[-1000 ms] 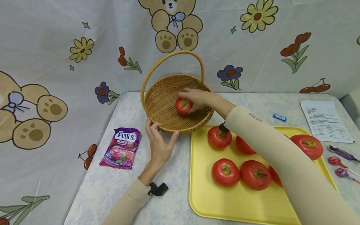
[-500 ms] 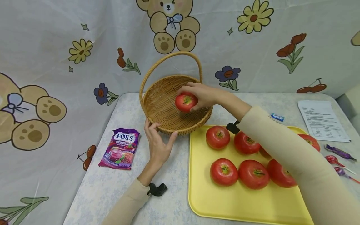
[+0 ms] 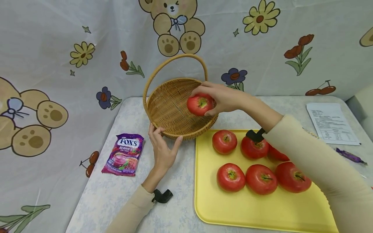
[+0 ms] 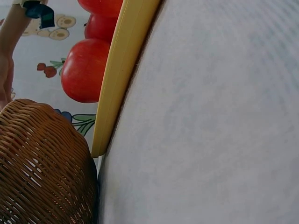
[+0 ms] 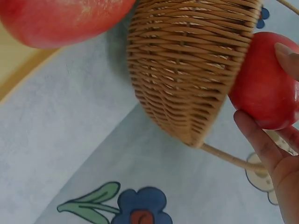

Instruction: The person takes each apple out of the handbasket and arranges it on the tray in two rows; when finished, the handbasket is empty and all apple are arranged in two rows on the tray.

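A round wicker basket (image 3: 175, 111) with a tall arched handle stands tilted at the back of the table, its opening facing me. My left hand (image 3: 163, 152) holds its front left rim, fingertips over the edge and thumb against the outside. My right hand (image 3: 222, 97) grips a red apple (image 3: 199, 105) at the right side of the basket's opening, raised off the wicker. In the right wrist view the fingers and thumb are around this apple (image 5: 266, 84), beside the rim. The left wrist view shows the basket's woven outside (image 4: 42, 163), but not the left hand.
A yellow tray (image 3: 250, 210) with several red apples (image 3: 230, 177) lies right of the basket, partly under my right sleeve. A purple candy bag (image 3: 123, 154) lies at left. A printed sheet (image 3: 332, 123) and a wrapped candy (image 3: 351, 156) are at right. A patterned cloth hangs behind.
My right hand has lifted the apple from inside the basket and moved it right and upward toward the rim. The left hand stays on the basket.
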Tool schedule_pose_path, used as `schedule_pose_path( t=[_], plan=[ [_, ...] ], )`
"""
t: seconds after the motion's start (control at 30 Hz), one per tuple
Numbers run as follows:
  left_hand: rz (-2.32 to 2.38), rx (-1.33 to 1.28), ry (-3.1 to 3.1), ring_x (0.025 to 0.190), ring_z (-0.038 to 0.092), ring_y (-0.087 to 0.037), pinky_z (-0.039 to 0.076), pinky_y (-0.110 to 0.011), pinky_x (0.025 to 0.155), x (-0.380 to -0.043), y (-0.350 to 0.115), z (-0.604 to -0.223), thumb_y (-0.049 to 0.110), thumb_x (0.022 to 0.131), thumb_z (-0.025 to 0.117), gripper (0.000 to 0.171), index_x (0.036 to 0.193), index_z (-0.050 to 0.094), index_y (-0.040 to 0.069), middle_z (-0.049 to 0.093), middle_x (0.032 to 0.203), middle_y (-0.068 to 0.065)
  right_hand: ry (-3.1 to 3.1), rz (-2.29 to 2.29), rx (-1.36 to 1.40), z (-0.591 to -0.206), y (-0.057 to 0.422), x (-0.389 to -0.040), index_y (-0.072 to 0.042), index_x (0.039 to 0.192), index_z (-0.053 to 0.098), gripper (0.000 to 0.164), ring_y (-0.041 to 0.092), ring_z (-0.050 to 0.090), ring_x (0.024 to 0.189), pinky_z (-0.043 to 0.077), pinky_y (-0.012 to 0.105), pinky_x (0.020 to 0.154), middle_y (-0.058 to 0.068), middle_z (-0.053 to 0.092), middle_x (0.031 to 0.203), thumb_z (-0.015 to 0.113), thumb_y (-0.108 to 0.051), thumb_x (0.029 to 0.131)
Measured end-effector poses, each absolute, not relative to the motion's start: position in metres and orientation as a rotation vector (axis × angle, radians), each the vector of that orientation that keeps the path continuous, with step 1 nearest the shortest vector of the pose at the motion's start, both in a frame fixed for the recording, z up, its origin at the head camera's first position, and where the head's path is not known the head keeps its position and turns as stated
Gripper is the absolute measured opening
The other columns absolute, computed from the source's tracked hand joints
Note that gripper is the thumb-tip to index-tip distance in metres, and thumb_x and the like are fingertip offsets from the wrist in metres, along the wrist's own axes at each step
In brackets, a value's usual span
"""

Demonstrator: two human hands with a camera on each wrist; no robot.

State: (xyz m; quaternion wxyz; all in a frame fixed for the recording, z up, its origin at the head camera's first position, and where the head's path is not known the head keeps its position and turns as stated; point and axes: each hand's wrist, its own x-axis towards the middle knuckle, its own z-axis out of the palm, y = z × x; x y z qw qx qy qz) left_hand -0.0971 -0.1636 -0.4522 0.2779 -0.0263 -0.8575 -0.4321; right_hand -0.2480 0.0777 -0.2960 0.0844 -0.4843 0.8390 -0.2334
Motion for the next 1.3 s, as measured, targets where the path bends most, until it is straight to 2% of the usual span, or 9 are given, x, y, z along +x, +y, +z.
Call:
schedule_pose_path(
  t=[0.17,0.37,0.47,0.57,0.67,0.83,1.03,1.3],
  plan=[
    [-1.175,-0.078,-2.298,0.15,0.001,-0.036,0.03,-0.062,0.106,-0.097,-0.163,-0.452,0.054,0.091,0.061,0.062,0.116,0.032,0.005,0.003,0.159,-0.022,2.566,-0.753,-1.492,-0.285,0.107,-0.234,-0.022,0.135,0.051,0.074,0.018,0.054,0.108,0.055,0.035,0.077,0.003,0.051,0.127,0.087,-0.012,0.071],
    [-1.166,-0.083,-2.305,0.15,0.001,-0.035,0.024,-0.065,0.109,-0.099,-0.162,-0.454,0.055,0.091,0.06,0.062,0.115,0.031,0.005,0.004,0.159,-0.021,2.612,-0.817,-1.404,-0.282,0.156,-0.214,-0.021,0.136,0.051,0.079,0.019,0.051,0.114,0.058,0.039,0.077,0.004,0.05,0.13,0.088,-0.005,0.069],
    [-1.162,-0.089,-2.307,0.151,0.0,-0.035,0.021,-0.067,0.11,-0.099,-0.163,-0.455,0.055,0.09,0.061,0.063,0.115,0.031,0.005,0.004,0.159,-0.021,2.679,-0.791,-1.343,-0.285,0.183,-0.199,-0.021,0.136,0.052,0.081,0.012,0.05,0.114,0.058,0.031,0.076,0.001,0.051,0.131,0.09,-0.006,0.066],
    [-1.153,-0.083,-2.314,0.15,0.001,-0.036,0.022,-0.067,0.11,-0.099,-0.163,-0.454,0.054,0.09,0.061,0.063,0.115,0.031,0.005,0.003,0.159,-0.02,2.744,-0.765,-1.278,-0.292,0.21,-0.183,-0.022,0.136,0.052,0.085,-0.002,0.047,0.11,0.054,0.019,0.075,-0.002,0.053,0.129,0.092,-0.008,0.063],
    [-1.146,-0.076,-2.318,0.15,0.002,-0.037,0.022,-0.067,0.109,-0.099,-0.165,-0.454,0.055,0.09,0.061,0.063,0.115,0.031,0.005,0.003,0.159,-0.02,2.772,-0.792,-1.167,-0.302,0.233,-0.169,-0.022,0.135,0.052,0.087,-0.008,0.045,0.109,0.053,0.017,0.073,-0.004,0.053,0.128,0.094,-0.009,0.06],
    [-1.15,-0.094,-2.313,0.15,0.001,-0.037,0.02,-0.067,0.111,-0.1,-0.165,-0.454,0.055,0.09,0.06,0.064,0.116,0.031,0.005,0.003,0.159,-0.022,2.815,-0.813,-0.978,-0.321,0.265,-0.146,-0.021,0.133,0.053,0.089,-0.009,0.045,0.105,0.054,0.018,0.068,-0.014,0.051,0.124,0.096,-0.01,0.056],
    [-1.156,-0.094,-2.308,0.15,0.001,-0.035,0.022,-0.067,0.11,-0.1,-0.165,-0.453,0.055,0.09,0.06,0.064,0.116,0.031,0.004,0.003,0.159,-0.022,2.868,-0.795,-0.89,-0.341,0.302,-0.117,-0.014,0.13,0.054,0.091,-0.012,0.044,0.103,0.052,0.016,0.063,-0.023,0.05,0.119,0.096,-0.005,0.05],
    [-1.162,-0.078,-2.325,0.15,0.0,-0.035,0.023,-0.068,0.109,-0.099,-0.166,-0.453,0.056,0.091,0.059,0.064,0.117,0.03,0.005,0.002,0.159,-0.022,2.915,-0.831,-0.706,-0.369,0.346,-0.08,-0.005,0.13,0.05,0.096,-0.016,0.046,0.088,0.048,0.009,0.057,-0.033,0.04,0.118,0.096,0.0,0.046]
  ],
)
